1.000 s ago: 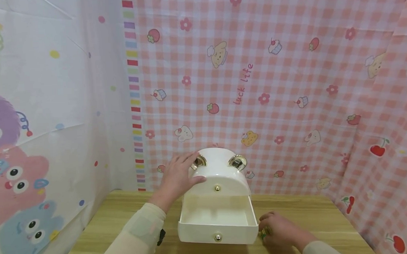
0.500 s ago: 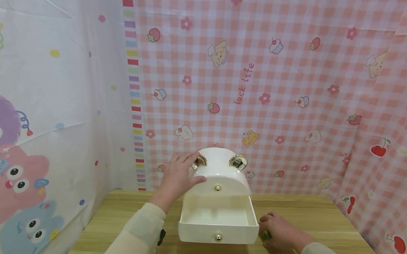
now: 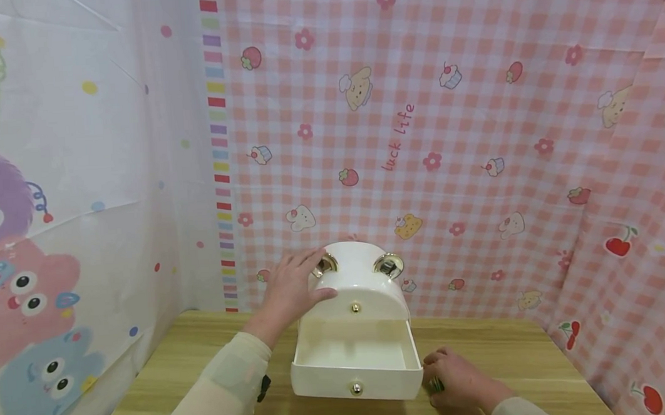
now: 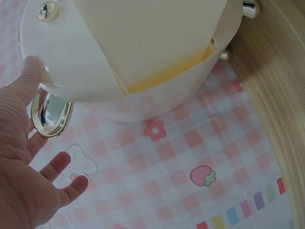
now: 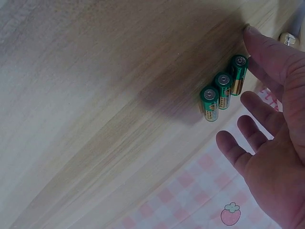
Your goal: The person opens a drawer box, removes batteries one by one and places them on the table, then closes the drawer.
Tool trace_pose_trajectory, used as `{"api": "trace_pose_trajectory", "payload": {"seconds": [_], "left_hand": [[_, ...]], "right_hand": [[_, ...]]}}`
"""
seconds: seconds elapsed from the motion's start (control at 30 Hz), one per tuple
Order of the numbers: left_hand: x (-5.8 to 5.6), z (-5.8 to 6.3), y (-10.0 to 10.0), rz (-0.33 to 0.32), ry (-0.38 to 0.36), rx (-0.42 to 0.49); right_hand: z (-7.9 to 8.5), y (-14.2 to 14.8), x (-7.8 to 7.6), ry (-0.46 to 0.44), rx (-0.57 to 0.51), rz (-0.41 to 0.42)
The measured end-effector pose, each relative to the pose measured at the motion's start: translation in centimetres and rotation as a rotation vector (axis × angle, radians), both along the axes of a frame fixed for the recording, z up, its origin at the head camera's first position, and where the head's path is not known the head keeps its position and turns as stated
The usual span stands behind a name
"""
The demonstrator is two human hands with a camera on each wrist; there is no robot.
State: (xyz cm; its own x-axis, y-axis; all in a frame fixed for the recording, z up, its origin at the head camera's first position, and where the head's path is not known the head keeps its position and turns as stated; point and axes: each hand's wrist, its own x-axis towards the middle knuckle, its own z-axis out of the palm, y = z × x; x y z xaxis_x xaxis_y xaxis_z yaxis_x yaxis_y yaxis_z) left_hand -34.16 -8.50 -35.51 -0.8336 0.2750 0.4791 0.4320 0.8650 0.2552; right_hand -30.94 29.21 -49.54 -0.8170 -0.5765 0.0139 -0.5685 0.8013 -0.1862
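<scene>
A white box with a rounded top [image 3: 358,275] and gold trim stands on the table, its lower drawer [image 3: 355,382] pulled out. My left hand [image 3: 293,291] rests on its upper left side, around a gold ring [image 4: 51,112]; the thumb touches the white front and two fingertips reach past the ring, straight. To the right of the drawer, my right hand [image 3: 460,379] hovers low over the table, thumb and fingers spread apart. Beside those fingers three green-and-gold batteries [image 5: 223,90] sit side by side; in the head view the hand mostly hides them.
The wooden table [image 3: 503,349] reaches out on both sides of the box. A pink checked cloth [image 3: 446,120] hangs behind it, and a white cloth with cartoon figures [image 3: 98,151] hangs at the left. A gold knob [image 3: 356,388] sticks out from the drawer front.
My right hand has shifted slightly beside the drawer, and less of the green and gold shows beneath it than a second ago. The left hand and the box have stayed put.
</scene>
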Motion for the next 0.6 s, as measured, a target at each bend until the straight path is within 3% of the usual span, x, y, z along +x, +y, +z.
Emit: {"api": "trace_pose_trajectory", "payload": {"seconds": [0.6], "left_hand": [[-0.01, -0.06, 0.02, 0.002, 0.007, -0.002]], "right_hand": [[-0.38, 0.10, -0.02, 0.012, 0.009, -0.003]]}}
